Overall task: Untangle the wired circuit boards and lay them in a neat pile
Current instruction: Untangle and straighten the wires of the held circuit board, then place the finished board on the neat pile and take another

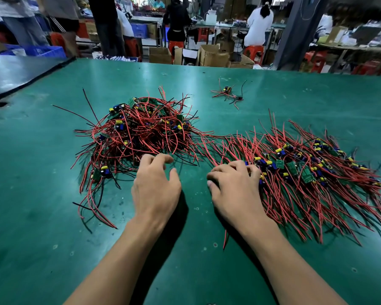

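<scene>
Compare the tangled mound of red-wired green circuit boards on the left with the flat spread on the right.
The tangled mound is heaped, wires crossing every way; the flat spread lies low, wires roughly parallel. The mound's boards are mostly buried; the spread's show in a band. The right hand rests on the spread's end; the left hand is at the mound's near edge. Both hold small green boards with red wires.
</scene>
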A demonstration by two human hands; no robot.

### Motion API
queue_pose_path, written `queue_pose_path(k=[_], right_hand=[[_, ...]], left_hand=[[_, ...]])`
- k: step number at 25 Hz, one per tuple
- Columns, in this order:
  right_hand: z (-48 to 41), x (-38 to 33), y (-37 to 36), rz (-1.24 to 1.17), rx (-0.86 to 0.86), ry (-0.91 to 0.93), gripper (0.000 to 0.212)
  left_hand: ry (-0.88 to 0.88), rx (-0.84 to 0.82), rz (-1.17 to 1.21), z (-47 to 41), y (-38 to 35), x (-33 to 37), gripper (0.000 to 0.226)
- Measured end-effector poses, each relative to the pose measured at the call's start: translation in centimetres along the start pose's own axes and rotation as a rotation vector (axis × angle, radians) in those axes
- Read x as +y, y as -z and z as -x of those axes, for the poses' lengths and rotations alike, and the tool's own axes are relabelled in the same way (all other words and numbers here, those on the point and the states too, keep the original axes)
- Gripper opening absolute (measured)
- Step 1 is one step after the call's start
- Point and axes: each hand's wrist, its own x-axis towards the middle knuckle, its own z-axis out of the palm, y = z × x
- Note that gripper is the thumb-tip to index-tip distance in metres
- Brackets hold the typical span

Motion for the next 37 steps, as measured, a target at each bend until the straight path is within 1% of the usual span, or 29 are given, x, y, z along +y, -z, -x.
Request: queue_pose_path(k=[2,5,9,13,16,18,20,21,22,24,25,26,27,29,32,34,37], right_hand=[[-0.3,0.7,-0.1,0.003,-0.003,-0.076,0.020],[-0.5,1.1,-0.2,0.004,0.011,-0.110,0.019],[-0.5,0.8,-0.4,-0.024,0.040,-0.096,0.021],[-0.4,0.7,-0.4,-0.069,0.081,-0.096,0.022],[-0.4,0.7,-0.5,-0.091,0.092,-0.097,0.021],[-0.4,0.8,-0.5,-0.093,0.098,-0.096,0.020],[-0.4,0.9,-0.4,-0.103,0.112,-0.074,0.018],[-0.4,0.9,-0.4,-0.109,0.114,-0.056,0.019],[-0.3,0.8,-0.4,-0.111,0.111,-0.037,0.020],[-0.3,0.7,-0.4,-0.107,0.099,-0.013,0.022],[-0.3,0.7,-0.4,-0.112,0.097,-0.014,0.021],[-0.3,0.7,-0.4,-0.119,0.101,-0.020,0.021],[-0.3,0.7,-0.4,-0.125,0.112,-0.021,0.020],[-0.2,0.4,-0.4,-0.136,0.135,0.000,0.019],[0.0,-0.4,-0.6,-0.156,0.140,0.069,0.020],[0.0,-0.7,-0.7,-0.163,0.132,0.101,0.021],[0.0,-0.5,-0.6,-0.188,0.136,0.104,0.024]], left_hand=[[0.081,-0.054,-0.062,-0.2,0.3,-0.1,0.031],[0.171,-0.111,-0.029,-0.9,0.7,-0.5,0.038],[0.201,-0.159,0.008,-1.6,1.2,-1.0,0.031],[0.222,-0.208,0.065,-1.9,1.3,-1.2,0.016],[0.184,-0.268,0.053,-2.0,1.3,-1.1,0.005],[0.137,-0.319,0.110,-1.4,0.9,-0.4,0.007],[0.122,-0.400,0.259,-0.5,0.1,0.6,0.012],[0.101,-0.415,0.306,0.1,-0.3,1.1,0.013],[0.056,-0.381,0.315,0.5,-0.6,1.5,0.014],[-0.033,-0.208,0.232,0.7,-0.7,1.5,0.013],[-0.059,-0.129,0.141,0.6,-0.4,1.2,0.009],[-0.080,-0.074,0.034,0.3,0.0,0.8,0.007],[-0.082,-0.048,-0.077,0.0,0.4,0.3,0.013],[-0.023,-0.065,-0.255,-0.8,1.1,-0.8,0.025],[0.096,-0.163,-0.394,-1.6,1.7,-1.6,0.031],[0.082,-0.213,-0.387,-1.8,1.9,-2.0,0.024],[0.042,-0.180,-0.272,-2.0,2.1,-2.4,0.010]])
